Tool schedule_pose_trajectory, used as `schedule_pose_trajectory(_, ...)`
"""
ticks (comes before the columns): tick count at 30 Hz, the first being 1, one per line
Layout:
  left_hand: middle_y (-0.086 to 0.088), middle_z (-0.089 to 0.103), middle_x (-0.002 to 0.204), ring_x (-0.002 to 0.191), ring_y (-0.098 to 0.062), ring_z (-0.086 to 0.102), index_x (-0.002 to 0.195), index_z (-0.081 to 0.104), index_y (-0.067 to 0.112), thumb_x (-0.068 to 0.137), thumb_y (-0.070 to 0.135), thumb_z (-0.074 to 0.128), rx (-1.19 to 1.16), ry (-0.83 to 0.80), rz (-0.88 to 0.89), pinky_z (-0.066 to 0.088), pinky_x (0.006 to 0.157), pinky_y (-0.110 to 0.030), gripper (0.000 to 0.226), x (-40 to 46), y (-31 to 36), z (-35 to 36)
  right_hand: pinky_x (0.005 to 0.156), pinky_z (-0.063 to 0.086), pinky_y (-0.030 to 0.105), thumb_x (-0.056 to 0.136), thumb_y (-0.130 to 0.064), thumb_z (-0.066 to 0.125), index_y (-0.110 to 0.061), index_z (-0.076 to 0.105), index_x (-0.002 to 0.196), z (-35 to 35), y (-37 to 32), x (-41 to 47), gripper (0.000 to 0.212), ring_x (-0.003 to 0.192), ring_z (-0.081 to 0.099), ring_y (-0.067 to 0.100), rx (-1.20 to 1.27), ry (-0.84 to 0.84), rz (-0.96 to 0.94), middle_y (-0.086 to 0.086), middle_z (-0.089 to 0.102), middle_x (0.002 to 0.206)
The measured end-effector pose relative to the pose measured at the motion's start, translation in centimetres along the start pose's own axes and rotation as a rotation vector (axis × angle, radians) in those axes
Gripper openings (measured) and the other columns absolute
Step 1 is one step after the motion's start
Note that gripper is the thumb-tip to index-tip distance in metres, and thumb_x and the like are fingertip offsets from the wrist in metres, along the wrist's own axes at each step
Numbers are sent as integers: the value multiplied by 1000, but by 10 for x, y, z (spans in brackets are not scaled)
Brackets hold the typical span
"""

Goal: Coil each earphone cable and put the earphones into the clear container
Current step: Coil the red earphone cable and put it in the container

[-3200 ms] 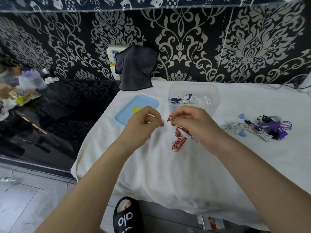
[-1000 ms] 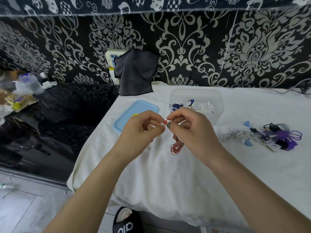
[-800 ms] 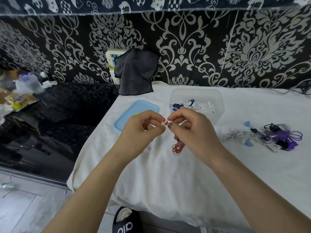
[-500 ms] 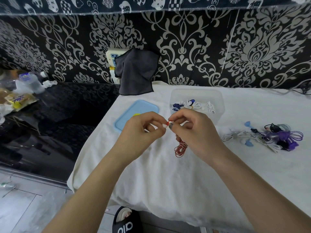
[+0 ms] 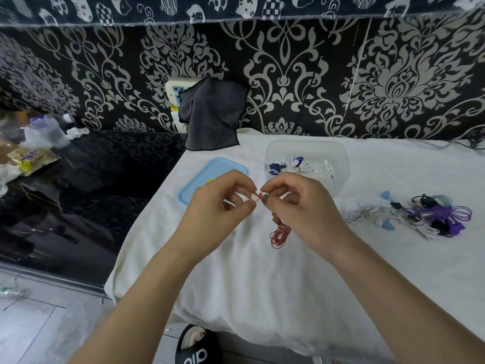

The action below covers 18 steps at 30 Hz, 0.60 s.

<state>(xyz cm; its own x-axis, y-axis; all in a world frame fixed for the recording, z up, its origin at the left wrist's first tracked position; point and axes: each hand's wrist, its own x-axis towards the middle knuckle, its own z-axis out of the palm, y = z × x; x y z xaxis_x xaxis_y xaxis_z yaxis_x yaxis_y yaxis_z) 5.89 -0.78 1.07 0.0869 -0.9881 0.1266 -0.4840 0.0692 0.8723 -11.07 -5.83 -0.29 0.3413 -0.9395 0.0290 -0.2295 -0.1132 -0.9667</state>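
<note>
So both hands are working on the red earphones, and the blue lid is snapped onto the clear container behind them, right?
Not quite. In the head view the blue lid lies flat on the white cloth, to the left of the clear container, which stands open. The rest holds: left hand and right hand both work on the red earphones.

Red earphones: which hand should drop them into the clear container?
Right, likely. The right hand holds the red earphones, coil hanging under it, and sits directly before the clear container; the left hand pinches one end.

Lid (image 5: 210, 177) left of container (image 5: 307, 151); loose earphones (image 5: 420, 215) right, on cloth (image 5: 262, 285).
</note>
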Motion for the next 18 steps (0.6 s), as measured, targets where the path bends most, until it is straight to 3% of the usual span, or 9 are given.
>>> schedule_pose_trajectory(7, 20, 65, 75, 72, -7, 59, 87, 67, 26, 90, 7, 72, 38, -23, 12, 45, 65, -15, 20, -1, 0, -1, 59, 53, 27, 89, -13, 69, -21, 72, 89, -1, -1, -1, 9, 59, 68, 18, 58, -10, 37, -4, 71, 78)
schedule_pose_trajectory(11, 15, 68, 82, 77, -12, 64, 88, 67, 28, 90, 8, 72, 27, -24, 23, 49, 70, -20, 20, 0, -1, -1, 59, 56, 30, 88, -11, 68, -19, 72, 88, -1, -3, 0, 9, 57, 65, 18, 97, -20, 70, 4, 72, 80)
schedule_pose_trajectory(14, 11, 71, 90, 80, -16, 66, 90, 68, 26, 89, 7, 72, 15, -39, 36, 54, 71, -26, 20, -1, 0, -1, 53, 50, 25, 88, -8, 67, -17, 73, 85, -3, -6, 0, 11, 58, 65, 20, 118, -49, 100, 7, 71, 79)
schedule_pose_trajectory(18, 11, 71, 91, 74, -12, 65, 92, 69, 21, 88, 0, 71, -65, -68, 32, 51, 65, -22, 21, 1, 3, -2, 45, 41, 16, 91, -6, 65, -12, 74, 87, -7, -10, -2, 11, 59, 64, 21, 170, -77, 136, 11, 69, 75)
